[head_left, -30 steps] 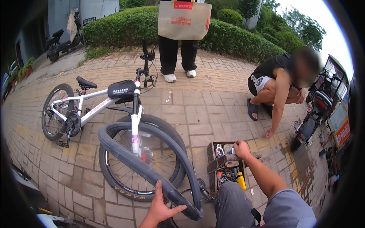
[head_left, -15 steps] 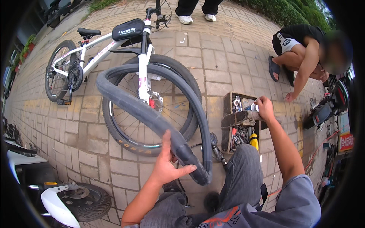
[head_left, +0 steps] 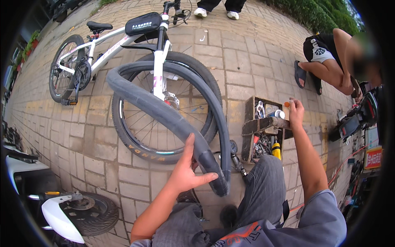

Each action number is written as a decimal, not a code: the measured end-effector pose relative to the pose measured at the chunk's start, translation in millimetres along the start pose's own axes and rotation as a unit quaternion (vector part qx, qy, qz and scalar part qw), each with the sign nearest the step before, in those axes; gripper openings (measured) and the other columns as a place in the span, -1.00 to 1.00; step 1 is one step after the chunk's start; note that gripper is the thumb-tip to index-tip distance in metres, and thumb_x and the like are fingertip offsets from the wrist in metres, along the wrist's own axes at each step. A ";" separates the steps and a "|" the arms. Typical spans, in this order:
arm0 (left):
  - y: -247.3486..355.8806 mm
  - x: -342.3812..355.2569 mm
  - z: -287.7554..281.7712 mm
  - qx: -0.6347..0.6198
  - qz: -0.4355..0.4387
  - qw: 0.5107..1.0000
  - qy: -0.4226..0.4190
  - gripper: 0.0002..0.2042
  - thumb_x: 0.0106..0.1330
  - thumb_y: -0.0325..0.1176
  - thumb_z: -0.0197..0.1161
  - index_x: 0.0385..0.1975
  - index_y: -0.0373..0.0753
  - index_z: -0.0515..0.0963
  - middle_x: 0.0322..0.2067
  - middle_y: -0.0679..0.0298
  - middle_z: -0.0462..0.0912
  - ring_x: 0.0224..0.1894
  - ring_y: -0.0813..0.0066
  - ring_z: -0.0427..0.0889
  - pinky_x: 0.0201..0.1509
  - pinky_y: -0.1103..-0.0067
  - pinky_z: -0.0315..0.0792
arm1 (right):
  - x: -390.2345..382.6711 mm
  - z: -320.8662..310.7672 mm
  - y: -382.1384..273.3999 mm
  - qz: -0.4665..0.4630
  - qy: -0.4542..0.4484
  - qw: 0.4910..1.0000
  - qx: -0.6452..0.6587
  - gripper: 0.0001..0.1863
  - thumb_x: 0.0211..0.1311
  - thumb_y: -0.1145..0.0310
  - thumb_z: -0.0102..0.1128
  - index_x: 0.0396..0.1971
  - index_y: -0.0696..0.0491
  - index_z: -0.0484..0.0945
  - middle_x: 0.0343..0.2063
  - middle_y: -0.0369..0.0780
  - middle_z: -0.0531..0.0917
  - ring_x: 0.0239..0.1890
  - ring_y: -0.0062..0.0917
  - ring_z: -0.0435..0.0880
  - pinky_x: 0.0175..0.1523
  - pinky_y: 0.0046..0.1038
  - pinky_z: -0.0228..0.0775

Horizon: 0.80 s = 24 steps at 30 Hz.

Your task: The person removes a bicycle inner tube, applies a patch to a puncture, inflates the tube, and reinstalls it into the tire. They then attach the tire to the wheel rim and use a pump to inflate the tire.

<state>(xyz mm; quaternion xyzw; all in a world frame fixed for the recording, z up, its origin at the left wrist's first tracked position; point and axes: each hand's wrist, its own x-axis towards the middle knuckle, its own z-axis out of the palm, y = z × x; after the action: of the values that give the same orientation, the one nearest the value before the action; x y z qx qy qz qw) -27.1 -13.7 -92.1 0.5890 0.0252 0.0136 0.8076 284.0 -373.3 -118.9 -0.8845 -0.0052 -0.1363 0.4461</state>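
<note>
A dark grey, inflated inner tube [head_left: 164, 109] stretches in a long loop from my left hand [head_left: 189, 171] up across the front wheel [head_left: 144, 155] of a white bicycle. My left hand grips its near end, thumb and fingers around it, beside a darker band on the rubber. Out to the right, my right hand [head_left: 296, 115] is raised over the edge of a wooden toolbox [head_left: 265, 124], its fingers pinched at a small orange round piece [head_left: 286, 104]. A white round can [head_left: 279, 114] sits in the box next to that hand.
A hand pump [head_left: 235, 158] with a gauge stands left of the toolbox, and a yellow bottle [head_left: 276, 151] leans in it. Another person [head_left: 329, 57] crouches at right beside a scooter [head_left: 357, 111]. White shoes [head_left: 233, 15] stand at the back. A scooter wheel [head_left: 92, 214] lies lower left.
My right hand has lifted from the white can and moved slightly right and up, now with the orange piece at its fingertips. My left hand keeps its grip on the tube.
</note>
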 end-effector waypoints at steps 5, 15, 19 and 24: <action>-14.3 11.3 0.8 0.015 -0.063 0.998 -0.006 0.17 -0.06 -0.42 0.53 0.43 -0.05 -0.32 0.16 0.19 0.27 0.13 0.42 0.38 0.26 0.42 0.27 | -59.5 9.5 -80.7 0.063 -0.024 0.937 0.343 -0.75 0.34 0.40 0.00 -0.08 0.21 0.45 0.02 -0.12 0.54 0.09 -0.46 0.48 0.21 -0.44 0.27; -27.5 11.0 2.0 0.014 -0.059 0.997 -0.039 0.22 -0.06 -0.50 0.52 0.42 0.05 -0.41 0.13 0.22 0.30 0.08 0.47 0.40 0.19 0.47 0.33 | -73.7 23.3 -165.7 0.047 -0.065 0.920 0.384 -0.69 0.26 0.41 0.13 -0.04 0.24 0.51 0.04 -0.10 0.55 0.08 -0.41 0.51 0.22 -0.34 0.27; -24.2 5.1 -3.4 0.019 -0.077 0.997 -0.017 0.17 -0.06 -0.45 0.52 0.43 -0.04 -0.33 0.15 0.17 0.30 0.13 0.41 0.41 0.24 0.44 0.31 | -188.2 24.5 -221.5 0.005 -0.661 0.696 0.280 -0.67 0.27 0.40 0.11 -0.04 0.28 0.49 0.08 -0.08 0.52 0.11 -0.40 0.49 0.24 -0.30 0.25; -22.8 3.6 -2.6 0.014 -0.073 0.997 -0.006 0.15 -0.05 -0.44 0.52 0.43 -0.07 -0.28 0.19 0.13 0.28 0.16 0.38 0.40 0.27 0.41 0.29 | -109.1 37.7 -171.1 0.124 -0.168 0.886 0.415 -0.67 0.31 0.40 0.04 0.00 0.27 0.45 0.17 -0.07 0.42 0.20 -0.41 0.39 0.33 -0.35 0.14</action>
<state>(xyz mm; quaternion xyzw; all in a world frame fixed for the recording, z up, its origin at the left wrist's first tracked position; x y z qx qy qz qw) -23.8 -18.0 -114.7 0.5970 0.0639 -0.0491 0.7982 165.5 -228.1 -32.2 -0.6218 -0.0261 0.0851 0.7781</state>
